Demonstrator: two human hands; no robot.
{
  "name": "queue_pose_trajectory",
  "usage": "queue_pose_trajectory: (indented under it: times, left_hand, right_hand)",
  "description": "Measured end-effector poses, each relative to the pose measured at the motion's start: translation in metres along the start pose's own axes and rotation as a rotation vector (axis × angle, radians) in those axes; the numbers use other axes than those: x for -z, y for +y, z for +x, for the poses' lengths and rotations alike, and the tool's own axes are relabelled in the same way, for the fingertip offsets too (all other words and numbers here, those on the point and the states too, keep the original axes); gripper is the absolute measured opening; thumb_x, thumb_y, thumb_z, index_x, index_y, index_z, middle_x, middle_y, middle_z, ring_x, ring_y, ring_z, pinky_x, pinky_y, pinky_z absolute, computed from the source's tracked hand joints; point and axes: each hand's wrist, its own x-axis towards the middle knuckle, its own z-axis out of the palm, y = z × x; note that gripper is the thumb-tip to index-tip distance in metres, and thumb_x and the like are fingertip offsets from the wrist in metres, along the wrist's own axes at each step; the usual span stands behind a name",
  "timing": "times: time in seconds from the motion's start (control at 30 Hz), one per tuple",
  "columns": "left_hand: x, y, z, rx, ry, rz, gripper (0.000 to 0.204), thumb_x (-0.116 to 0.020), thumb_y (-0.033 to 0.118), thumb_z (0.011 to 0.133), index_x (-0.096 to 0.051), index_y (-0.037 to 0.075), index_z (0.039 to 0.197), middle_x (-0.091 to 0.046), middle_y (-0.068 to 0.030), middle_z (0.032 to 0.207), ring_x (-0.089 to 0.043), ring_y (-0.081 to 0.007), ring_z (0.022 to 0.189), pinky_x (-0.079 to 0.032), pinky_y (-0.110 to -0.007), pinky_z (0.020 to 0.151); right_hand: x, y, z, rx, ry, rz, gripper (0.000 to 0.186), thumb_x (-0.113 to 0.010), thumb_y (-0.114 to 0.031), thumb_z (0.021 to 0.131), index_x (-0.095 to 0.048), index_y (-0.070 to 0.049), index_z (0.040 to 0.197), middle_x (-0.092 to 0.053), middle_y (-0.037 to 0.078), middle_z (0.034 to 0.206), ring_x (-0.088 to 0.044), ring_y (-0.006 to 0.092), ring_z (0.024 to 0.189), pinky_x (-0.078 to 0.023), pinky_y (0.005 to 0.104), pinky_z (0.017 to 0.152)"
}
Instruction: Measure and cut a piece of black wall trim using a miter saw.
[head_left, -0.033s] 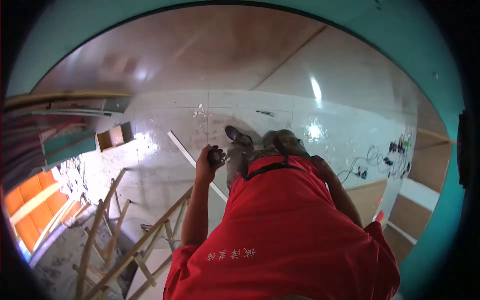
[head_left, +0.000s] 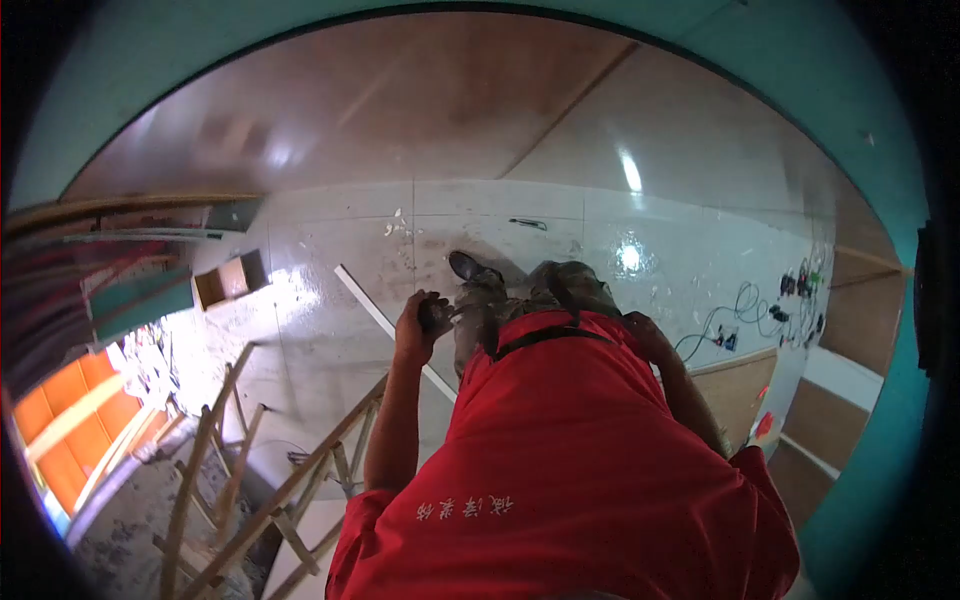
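Dark object point(head_left: 436, 314) in left hand point(head_left: 414, 322)

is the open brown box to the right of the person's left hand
No, the brown box appears to the left of the left hand.

Strong white glare on your left washes out the floor point(head_left: 340, 215) around the box point(head_left: 228, 281). Another bright patch gleams beyond your right leg, while soft shadow lies beside your shoe point(head_left: 470, 265). Your left hand point(head_left: 412, 330) looks dim, its detail soft. Straight edges bend toward the blackened rim.
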Motion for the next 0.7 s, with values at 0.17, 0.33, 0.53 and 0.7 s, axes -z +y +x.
queue_pose_trajectory:
  times: [0.17,0.33,0.53,0.7]
  left_hand:
    - [-0.07,-0.023,0.035,0.145,-0.381,0.198,0.029,-0.058,0.019,0.09,-0.054,0.003,0.114,-0.063,-0.0088,0.103,-0.062,-0.0168,0.085,-0.055,-0.033,0.076]
    - [-0.277,-0.054,0.023,0.227,-0.575,0.599,0.019,-0.052,0.019,0.09,-0.06,0.005,0.1,-0.062,-0.0045,0.091,-0.059,-0.0146,0.081,-0.049,-0.028,0.072]
    - [-0.498,-0.15,-0.045,-0.047,-1.13,1.324,0.036,-0.06,0.021,0.088,-0.053,0.001,0.117,-0.065,-0.0092,0.093,-0.061,-0.0147,0.083,-0.05,-0.03,0.073]
    - [-0.595,-0.2,-0.055,-0.267,-1.163,1.577,0.042,-0.06,0.02,0.088,-0.049,0.001,0.124,-0.065,-0.0126,0.099,-0.063,-0.0185,0.088,-0.05,-0.031,0.076]
  right_hand:
    - [0.05,-0.024,-0.034,-0.81,0.112,0.764,0.046,-0.061,-0.046,0.088,-0.059,-0.008,0.114,-0.066,0.01,0.105,-0.066,0.0197,0.079,-0.053,0.0317,0.065]
    - [0.1,-0.03,-0.074,-0.524,0.425,0.651,0.045,-0.055,-0.043,0.091,-0.061,-0.003,0.109,-0.066,0.017,0.096,-0.061,0.0291,0.091,-0.047,0.0368,0.082]
    - [0.135,0.007,-0.169,-0.367,0.56,1.182,0.04,-0.053,-0.039,0.094,-0.06,-0.005,0.113,-0.066,0.015,0.097,-0.062,0.0258,0.091,-0.048,0.0369,0.082]
    - [0.191,0.07,-0.275,-0.387,1.098,0.831,0.04,-0.05,-0.038,0.095,-0.056,-0.008,0.12,-0.064,0.018,0.108,-0.062,0.0334,0.097,-0.048,0.0372,0.085]
